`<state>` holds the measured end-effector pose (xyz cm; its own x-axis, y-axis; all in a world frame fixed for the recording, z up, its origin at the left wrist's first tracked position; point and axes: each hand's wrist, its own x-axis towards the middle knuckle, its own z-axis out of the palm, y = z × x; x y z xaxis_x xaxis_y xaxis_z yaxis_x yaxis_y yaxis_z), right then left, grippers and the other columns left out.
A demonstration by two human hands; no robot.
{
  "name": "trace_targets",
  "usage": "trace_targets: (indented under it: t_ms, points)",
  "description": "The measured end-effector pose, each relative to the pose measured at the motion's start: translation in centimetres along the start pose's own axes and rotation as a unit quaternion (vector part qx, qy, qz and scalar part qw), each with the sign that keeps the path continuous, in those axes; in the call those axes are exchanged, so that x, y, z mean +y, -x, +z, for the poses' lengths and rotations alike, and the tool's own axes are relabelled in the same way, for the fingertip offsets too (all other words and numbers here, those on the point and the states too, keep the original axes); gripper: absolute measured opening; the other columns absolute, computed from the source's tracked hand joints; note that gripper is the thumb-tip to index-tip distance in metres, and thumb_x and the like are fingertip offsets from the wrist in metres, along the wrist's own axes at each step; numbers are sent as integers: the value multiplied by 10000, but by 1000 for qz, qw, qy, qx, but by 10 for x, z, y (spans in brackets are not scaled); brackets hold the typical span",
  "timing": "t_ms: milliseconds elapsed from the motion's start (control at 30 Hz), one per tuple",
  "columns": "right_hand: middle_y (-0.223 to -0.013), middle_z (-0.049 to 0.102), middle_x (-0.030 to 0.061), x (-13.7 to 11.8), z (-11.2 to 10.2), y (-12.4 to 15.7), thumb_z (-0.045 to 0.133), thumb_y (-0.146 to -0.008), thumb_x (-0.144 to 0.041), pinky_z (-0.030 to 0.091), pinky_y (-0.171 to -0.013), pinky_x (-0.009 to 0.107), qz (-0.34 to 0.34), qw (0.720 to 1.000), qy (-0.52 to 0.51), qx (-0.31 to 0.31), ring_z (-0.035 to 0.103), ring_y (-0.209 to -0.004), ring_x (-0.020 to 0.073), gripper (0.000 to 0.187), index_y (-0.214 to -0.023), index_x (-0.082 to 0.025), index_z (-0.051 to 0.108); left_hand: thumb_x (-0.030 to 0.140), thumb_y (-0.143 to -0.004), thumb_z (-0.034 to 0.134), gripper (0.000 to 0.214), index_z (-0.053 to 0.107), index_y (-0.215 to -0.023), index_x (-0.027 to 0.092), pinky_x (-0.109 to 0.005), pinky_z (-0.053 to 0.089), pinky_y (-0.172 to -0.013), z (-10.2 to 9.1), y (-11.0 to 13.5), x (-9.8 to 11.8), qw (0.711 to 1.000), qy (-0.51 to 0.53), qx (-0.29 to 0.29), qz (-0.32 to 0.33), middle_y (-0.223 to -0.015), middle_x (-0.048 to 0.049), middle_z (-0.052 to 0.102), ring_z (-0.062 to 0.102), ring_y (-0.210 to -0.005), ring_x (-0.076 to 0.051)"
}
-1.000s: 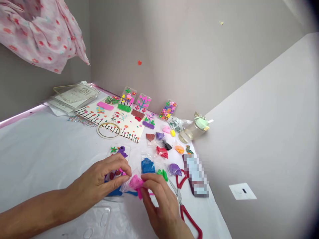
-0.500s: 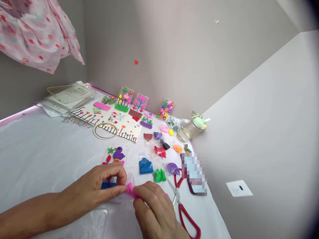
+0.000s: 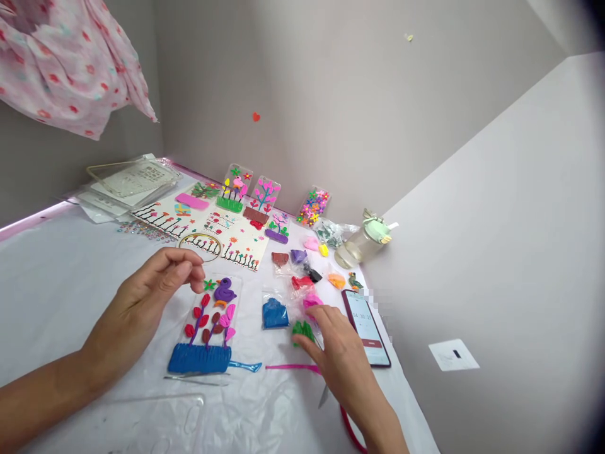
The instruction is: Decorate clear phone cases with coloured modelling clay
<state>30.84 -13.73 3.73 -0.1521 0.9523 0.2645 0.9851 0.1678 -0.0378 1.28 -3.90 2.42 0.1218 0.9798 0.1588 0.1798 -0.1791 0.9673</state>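
My left hand (image 3: 142,302) is raised left of a clear phone case (image 3: 240,296), its fingers curled in with the thumb against them and nothing seen in them. On the case are a purple clay duck (image 3: 225,291), red, brown and pink leaves on stems, and a blue clay base (image 3: 198,358). My right hand (image 3: 340,347) reaches over the clay packets, thumb and fingers apart. Its fingertips are at the bagged pink clay (image 3: 311,304), and green clay (image 3: 302,329) lies by the thumb. A blue tool (image 3: 246,366) and a pink stick (image 3: 290,367) lie in front.
Scissors (image 3: 350,432) lie partly under my right forearm, beside a phone (image 3: 366,328). Bagged blue clay (image 3: 275,313) and other packets lie mid-table. Behind are a bottle (image 3: 362,243), decorated cases (image 3: 234,188) and a drawn sheet (image 3: 246,246). Tweezers (image 3: 196,379) and a clear tray (image 3: 155,403) are in front.
My hands have parted. The left moved up and left off the case, uncovering it. The right moved to the packets, where the bagged pink clay both hands held now lies beside the red.
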Motion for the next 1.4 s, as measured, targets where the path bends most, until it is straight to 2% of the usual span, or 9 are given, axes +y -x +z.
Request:
trace_targets:
  t_ms: [100,167,333,433,600,867,1133,1233,1400]
  points:
    - [-958,666,79,-8,10,1,852,-766,-294,555,-651,408,29,997,61,-45,666,-852,305,423,-1048,-192,555,570,-997,416,292,585,-1061,340,-306,514,-872,0,1,-3,1000,0,-23,0,-882,88,644,626,-929,-188]
    - [-941,658,75,-12,17,-1,839,-768,-272,536,-607,376,36,994,80,-66,676,-818,292,378,-993,-189,547,585,-980,444,289,583,-1025,335,-308,519,-843,1,2,-2,999,2,-37,-2,-856,68,641,623,-889,-195]
    - [-909,638,48,-12,16,-3,626,-830,-90,467,-524,301,63,994,67,-65,656,-729,231,188,-908,-219,514,592,-950,501,285,586,-995,324,-298,528,-740,3,3,3,998,16,-60,-26,-803,34,641,617,-826,-211]
    - [-971,633,69,-12,3,-2,576,-870,-101,526,-631,335,59,998,-8,5,648,-829,245,205,-1032,-216,526,600,-938,520,291,593,-1003,326,-272,530,-712,3,4,2,997,21,-72,-26,-811,34,634,618,-813,-201]
    - [-1202,607,115,-33,-11,1,532,-924,-57,530,-936,370,-37,983,-164,79,587,-1143,235,338,-1223,-211,495,582,-921,571,264,639,-1014,345,-257,531,-672,9,9,1,990,10,-137,-22,-924,20,650,627,-831,-200]
    - [-1170,621,130,-60,-11,3,556,-909,8,547,-943,344,-106,965,-230,73,595,-1120,210,375,-1236,-166,497,446,-987,530,197,704,-972,355,-314,468,-886,22,21,-2,957,0,-287,44,-992,7,647,607,-977,-209]
    - [-1132,652,132,-66,-8,0,556,-908,15,570,-906,352,-132,959,-229,101,625,-1062,214,368,-1227,-162,502,450,-965,536,234,702,-914,293,-307,441,-849,25,25,-4,955,-29,-293,27,-967,1,639,587,-958,-210]
    - [-1131,657,129,-68,-5,2,552,-914,12,567,-910,332,-137,957,-239,90,631,-1066,208,372,-1238,-164,496,429,-927,589,195,700,-901,271,-279,425,-748,27,26,-6,954,-26,-300,1,-864,19,591,561,-818,-177]
    - [-1168,643,128,-70,-1,7,590,-924,-77,566,-908,313,-60,963,-250,79,651,-1080,216,395,-1286,-184,470,426,-937,602,225,654,-816,244,-243,416,-724,26,23,-4,945,43,-324,-24,-810,42,568,555,-782,-146]
